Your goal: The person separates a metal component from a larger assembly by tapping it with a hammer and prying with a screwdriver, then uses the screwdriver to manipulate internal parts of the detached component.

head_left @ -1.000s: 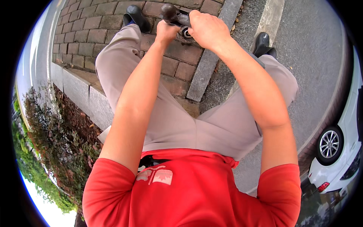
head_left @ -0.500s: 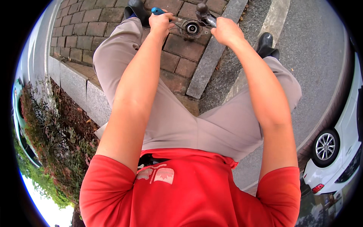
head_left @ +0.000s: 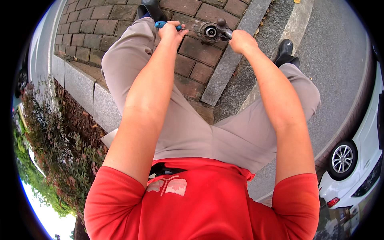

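Shirt (head_left: 192, 212) red, closest to camera, then grey-beige trousers (head_left: 184, 138), legs spread. Both hands loaded. Left hand (head_left: 172, 33) wrapped around a blue-handled tool (head_left: 161, 25), butt end sticking out to the left; working tip too small to make out. Right hand (head_left: 243, 41) closed on the end of a dark knobbed metal piece (head_left: 225, 30), knob pointing away from the wearer. Round metal fitting (head_left: 211, 33) with dark bore sits on brick paving (head_left: 108, 26) between the hands; knobbed piece overlaps its right side, contact unclear. Stone strip (head_left: 219, 80) edges the bricks, asphalt (head_left: 336, 72) past that, white car (head_left: 362, 152) far right.
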The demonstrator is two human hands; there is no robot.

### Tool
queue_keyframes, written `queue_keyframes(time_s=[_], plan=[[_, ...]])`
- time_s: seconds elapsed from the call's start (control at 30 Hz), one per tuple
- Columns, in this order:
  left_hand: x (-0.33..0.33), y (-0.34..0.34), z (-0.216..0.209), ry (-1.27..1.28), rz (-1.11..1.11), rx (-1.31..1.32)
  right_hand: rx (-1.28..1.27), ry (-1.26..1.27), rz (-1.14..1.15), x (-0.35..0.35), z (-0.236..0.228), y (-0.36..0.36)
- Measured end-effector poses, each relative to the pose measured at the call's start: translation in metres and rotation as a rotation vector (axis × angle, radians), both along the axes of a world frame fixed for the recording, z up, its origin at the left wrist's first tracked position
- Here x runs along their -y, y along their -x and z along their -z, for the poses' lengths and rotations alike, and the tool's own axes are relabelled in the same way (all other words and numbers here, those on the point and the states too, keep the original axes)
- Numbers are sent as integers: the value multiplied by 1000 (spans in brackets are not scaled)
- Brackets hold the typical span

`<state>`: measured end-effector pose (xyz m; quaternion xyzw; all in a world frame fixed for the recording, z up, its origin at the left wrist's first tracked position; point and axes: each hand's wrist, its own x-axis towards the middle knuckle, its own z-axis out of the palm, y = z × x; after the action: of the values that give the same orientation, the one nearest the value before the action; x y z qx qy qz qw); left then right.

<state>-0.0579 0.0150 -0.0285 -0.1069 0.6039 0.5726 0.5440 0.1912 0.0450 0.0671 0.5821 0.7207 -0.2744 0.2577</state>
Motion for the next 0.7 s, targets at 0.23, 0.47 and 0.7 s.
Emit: queue_keyframes(time_s=[0.23,0.47,0.7], plan=[[1,9,-16,-410,572,-50,11,-17,5,1,-4,2],[16,-13,-26,-199,942,227,29,-7,31,-1,-4,-4],[5,-11,-31,-366,482,-36,-5,-9,23,1,-3,-3]])
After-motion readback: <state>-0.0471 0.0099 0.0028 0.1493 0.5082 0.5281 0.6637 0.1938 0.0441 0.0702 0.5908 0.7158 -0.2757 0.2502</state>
